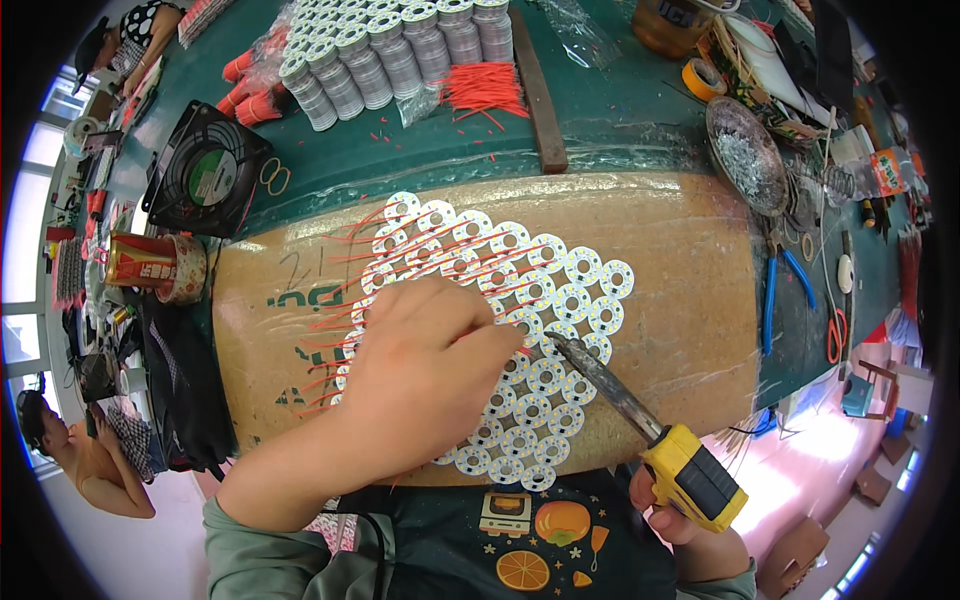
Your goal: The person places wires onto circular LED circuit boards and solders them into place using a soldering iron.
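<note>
The right hand [665,510], at the near edge, had its grip closed on the yellow-and-black handle of a soldering iron [680,462]. The iron slanted left and away, its dark tip just beside the left fingertips; contact could not be confirmed. The left hand [430,355] reached over a close-set array of white ring-shaped circuit boards [560,300], its grip pinched on a thin red wire [526,351].

The array lay on a brown cardboard sheet [695,300] and reached almost to its near edge. A broad strip of cardboard ran between the array and the right edge. Further red leads trailed toward the left edge.

Beyond that right edge lay blue-handled pliers [769,310] on the green bench [630,120]. Farther off, a dark straight bar [540,100] stood beside tall stacks of white ring boards [430,55].
</note>
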`<state>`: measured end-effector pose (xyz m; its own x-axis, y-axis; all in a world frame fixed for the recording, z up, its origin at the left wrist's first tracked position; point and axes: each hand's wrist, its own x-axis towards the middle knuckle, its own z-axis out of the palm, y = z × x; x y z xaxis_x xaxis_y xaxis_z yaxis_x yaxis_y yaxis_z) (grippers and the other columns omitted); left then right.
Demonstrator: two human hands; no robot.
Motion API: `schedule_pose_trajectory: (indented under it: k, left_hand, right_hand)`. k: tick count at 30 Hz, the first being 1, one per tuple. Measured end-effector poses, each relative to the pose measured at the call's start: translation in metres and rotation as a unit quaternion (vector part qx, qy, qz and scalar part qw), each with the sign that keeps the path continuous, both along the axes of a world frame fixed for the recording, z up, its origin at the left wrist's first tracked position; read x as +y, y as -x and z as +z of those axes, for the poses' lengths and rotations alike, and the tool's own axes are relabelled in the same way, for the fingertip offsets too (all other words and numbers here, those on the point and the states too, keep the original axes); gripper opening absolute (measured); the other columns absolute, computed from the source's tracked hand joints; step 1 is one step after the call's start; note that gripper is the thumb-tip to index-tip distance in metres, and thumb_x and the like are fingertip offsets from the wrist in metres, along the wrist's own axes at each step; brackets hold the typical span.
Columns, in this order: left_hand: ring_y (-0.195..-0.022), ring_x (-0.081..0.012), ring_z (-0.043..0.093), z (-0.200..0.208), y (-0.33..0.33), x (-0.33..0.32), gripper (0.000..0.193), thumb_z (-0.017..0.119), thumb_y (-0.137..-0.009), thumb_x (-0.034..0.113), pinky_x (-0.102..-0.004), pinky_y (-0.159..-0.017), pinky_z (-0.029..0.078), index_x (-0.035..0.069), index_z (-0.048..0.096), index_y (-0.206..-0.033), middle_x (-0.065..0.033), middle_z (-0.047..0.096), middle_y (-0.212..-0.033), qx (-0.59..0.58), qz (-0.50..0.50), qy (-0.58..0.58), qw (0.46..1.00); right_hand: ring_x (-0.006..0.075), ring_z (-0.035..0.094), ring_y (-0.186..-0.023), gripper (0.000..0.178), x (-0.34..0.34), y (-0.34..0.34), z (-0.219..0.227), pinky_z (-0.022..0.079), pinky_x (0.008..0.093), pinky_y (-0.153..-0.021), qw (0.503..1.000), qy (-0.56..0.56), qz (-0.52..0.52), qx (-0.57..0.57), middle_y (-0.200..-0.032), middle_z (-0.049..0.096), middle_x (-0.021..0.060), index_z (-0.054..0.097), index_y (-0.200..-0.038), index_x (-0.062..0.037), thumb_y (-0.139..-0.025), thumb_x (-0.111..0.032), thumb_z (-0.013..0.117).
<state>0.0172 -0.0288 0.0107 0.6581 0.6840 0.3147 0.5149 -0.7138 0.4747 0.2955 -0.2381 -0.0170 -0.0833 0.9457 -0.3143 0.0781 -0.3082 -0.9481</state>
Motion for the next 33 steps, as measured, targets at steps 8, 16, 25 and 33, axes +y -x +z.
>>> schedule_pose_trajectory:
  k: [8,16,25,33]
  left_hand:
    - [-0.078,-0.0223,0.065,0.005,0.014,-0.013,0.028,0.085,-0.069,0.004,-0.0353,-0.072,0.048,0.009,0.074,-0.095,-0.0014,0.068,-0.084,-0.025,-0.005,-0.035,0.999]
    - [-0.08,-0.0189,0.063,-0.012,0.016,-0.018,0.025,0.077,-0.069,0.007,-0.0342,-0.073,0.045,0.011,0.074,-0.094,0.001,0.066,-0.085,0.008,-0.013,-0.057,0.998]
    - [-0.083,-0.0182,0.062,-0.021,0.015,-0.017,0.023,0.075,-0.069,0.009,-0.0342,-0.076,0.045,0.015,0.073,-0.091,0.0027,0.062,-0.084,0.013,-0.009,-0.035,0.999]
    - [-0.086,-0.0205,0.062,-0.021,0.017,-0.017,0.022,0.073,-0.069,0.009,-0.0349,-0.078,0.046,0.012,0.072,-0.091,0.0002,0.061,-0.086,0.016,-0.022,-0.023,0.999]
  right_hand:
    - [0.0256,0.061,-0.061,0.039,-0.001,0.006,0.0,0.046,0.0351,-0.055,0.999,-0.026,0.011,-0.015,-0.073,0.061,0.0022,0.064,-0.082,-0.0113,-0.08,-0.045,0.082]
    - [0.0281,0.063,-0.062,0.051,0.004,0.005,0.001,0.048,0.0353,-0.056,0.996,-0.009,0.073,-0.049,-0.075,0.064,0.0057,0.069,-0.105,-0.0047,-0.078,-0.047,0.083]
    - [0.0196,0.066,-0.067,0.057,0.015,0.006,0.002,0.051,0.029,-0.063,0.994,0.008,0.086,0.063,-0.083,0.07,0.0069,0.068,-0.117,0.0031,-0.075,-0.031,0.088]
    - [0.0147,0.057,-0.063,0.036,0.025,0.016,0.012,0.042,0.0279,-0.056,0.998,0.039,0.047,0.034,-0.072,0.063,0.0023,0.065,-0.083,-0.0048,-0.073,-0.032,0.085]
